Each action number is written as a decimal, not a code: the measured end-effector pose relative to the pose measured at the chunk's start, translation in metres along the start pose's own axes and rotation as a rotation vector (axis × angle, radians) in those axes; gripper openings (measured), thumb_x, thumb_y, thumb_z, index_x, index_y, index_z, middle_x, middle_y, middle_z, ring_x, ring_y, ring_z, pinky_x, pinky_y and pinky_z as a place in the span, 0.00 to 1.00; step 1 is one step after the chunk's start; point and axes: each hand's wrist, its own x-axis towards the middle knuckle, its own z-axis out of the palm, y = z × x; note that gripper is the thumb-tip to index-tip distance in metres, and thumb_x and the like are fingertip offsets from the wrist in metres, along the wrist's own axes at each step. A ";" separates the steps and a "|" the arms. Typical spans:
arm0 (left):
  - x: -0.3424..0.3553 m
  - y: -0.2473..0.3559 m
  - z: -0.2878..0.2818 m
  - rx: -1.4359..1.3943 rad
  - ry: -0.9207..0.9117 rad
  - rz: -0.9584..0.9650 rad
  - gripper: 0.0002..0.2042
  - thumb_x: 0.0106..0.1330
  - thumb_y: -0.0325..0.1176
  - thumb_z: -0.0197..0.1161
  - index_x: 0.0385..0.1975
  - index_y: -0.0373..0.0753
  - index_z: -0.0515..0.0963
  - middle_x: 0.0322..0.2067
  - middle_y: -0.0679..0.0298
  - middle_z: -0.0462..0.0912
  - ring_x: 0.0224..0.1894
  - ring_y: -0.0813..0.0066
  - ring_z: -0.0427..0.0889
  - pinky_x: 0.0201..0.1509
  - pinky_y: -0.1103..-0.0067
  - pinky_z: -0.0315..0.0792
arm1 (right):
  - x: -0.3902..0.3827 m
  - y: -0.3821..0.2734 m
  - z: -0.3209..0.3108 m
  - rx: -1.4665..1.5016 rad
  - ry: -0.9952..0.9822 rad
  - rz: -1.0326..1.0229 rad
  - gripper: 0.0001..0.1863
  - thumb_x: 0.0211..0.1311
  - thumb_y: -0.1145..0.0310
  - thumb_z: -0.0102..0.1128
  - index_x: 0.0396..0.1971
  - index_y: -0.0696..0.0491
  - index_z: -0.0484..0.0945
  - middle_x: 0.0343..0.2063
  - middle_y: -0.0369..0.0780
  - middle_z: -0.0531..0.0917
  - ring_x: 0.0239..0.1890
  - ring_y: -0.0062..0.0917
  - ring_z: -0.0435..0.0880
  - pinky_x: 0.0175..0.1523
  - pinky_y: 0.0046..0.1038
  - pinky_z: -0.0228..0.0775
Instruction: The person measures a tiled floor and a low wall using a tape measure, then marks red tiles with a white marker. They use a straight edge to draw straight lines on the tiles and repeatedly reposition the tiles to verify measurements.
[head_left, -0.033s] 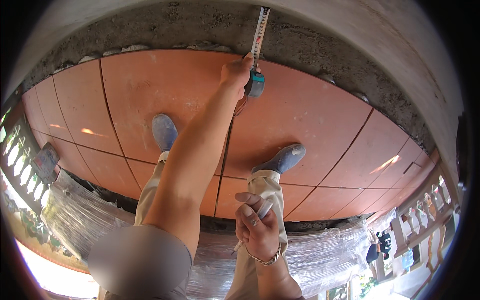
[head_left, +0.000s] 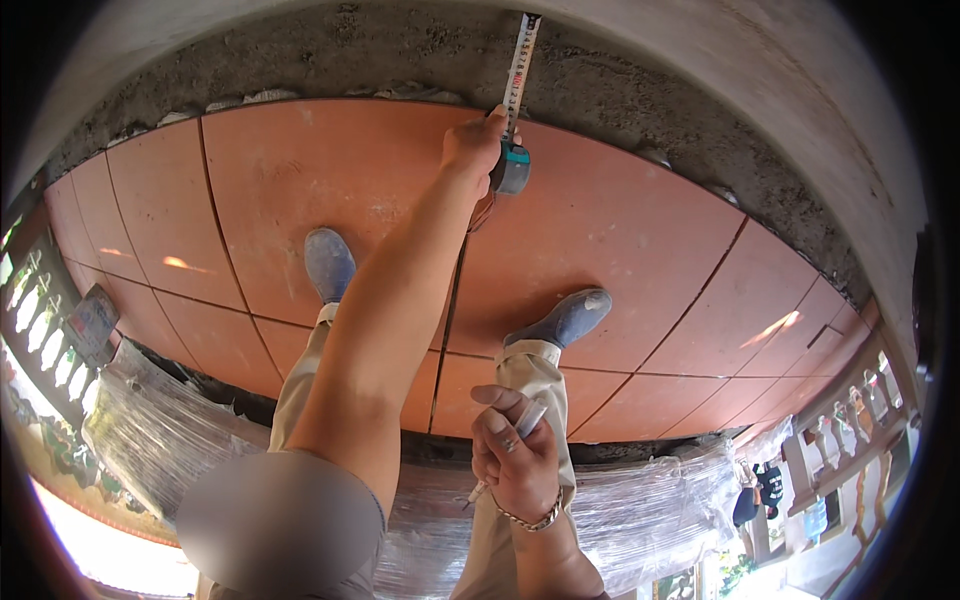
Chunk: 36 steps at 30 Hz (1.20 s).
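- L hand [head_left: 473, 150], upper ctr of frame: fingers closed round the tape measure [head_left: 512, 172], thumb up by the blade's base.
- R hand [head_left: 515, 460], lower ctr: fingers curled round a slim white stick [head_left: 530, 418], pen-like, exact kind unclear; chain bracelet [head_left: 535, 520] at that wrist.
- Tape measure, a dark case w/ teal trim, sat at the tile edge, upper ctr; its blade [head_left: 519, 75] ran up over the grey mortar strip [head_left: 420, 55] to nr the foot of the pale wall [head_left: 800, 100] at top. Couldn't tell if the tip touched.
- Change vs. the prev. frame: none visible; both hands, blade & feet matched. So the measuring position was prob. being held steady, stick not in use.
- Further out: reddish tiles [head_left: 320, 170] across mid-frame, dark joints between; two blue-grey shoes [head_left: 565, 318] on them, mid-left & ctr-right.
- Lower part of frame: clear plastic wrapping [head_left: 650, 510], contents unclear, behind the legs.
- Lower R: pale balusters [head_left: 840, 435], plus sb. in dark clothes [head_left: 770, 485], too small for detail.
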 end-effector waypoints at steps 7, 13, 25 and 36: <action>-0.004 0.010 0.008 -0.075 0.042 0.001 0.15 0.76 0.42 0.55 0.34 0.35 0.77 0.25 0.65 0.80 0.21 0.78 0.74 0.22 0.77 0.72 | 0.003 -0.004 -0.001 0.011 -0.035 -0.015 0.17 0.73 0.66 0.56 0.56 0.56 0.73 0.20 0.31 0.71 0.14 0.08 0.62 0.18 0.14 0.55; -0.002 0.009 0.010 -0.047 0.071 0.026 0.15 0.76 0.41 0.55 0.33 0.35 0.77 0.25 0.64 0.80 0.21 0.77 0.75 0.22 0.76 0.72 | 0.005 -0.005 -0.001 -0.001 -0.029 -0.016 0.17 0.73 0.65 0.56 0.56 0.56 0.73 0.20 0.30 0.71 0.14 0.08 0.62 0.18 0.14 0.55; -0.005 0.011 0.002 -0.015 -0.003 -0.043 0.14 0.76 0.42 0.54 0.35 0.36 0.75 0.25 0.65 0.78 0.23 0.77 0.76 0.23 0.77 0.72 | 0.004 -0.001 0.000 0.013 -0.025 -0.024 0.15 0.73 0.67 0.56 0.53 0.59 0.73 0.21 0.29 0.72 0.16 0.09 0.64 0.19 0.13 0.57; -0.082 -0.009 -0.080 0.211 -0.132 0.046 0.13 0.75 0.39 0.55 0.31 0.36 0.74 0.24 0.65 0.77 0.26 0.74 0.78 0.31 0.74 0.77 | 0.005 0.016 0.019 -0.045 -0.041 -0.084 0.12 0.72 0.69 0.54 0.51 0.55 0.76 0.18 0.29 0.69 0.13 0.08 0.61 0.17 0.14 0.54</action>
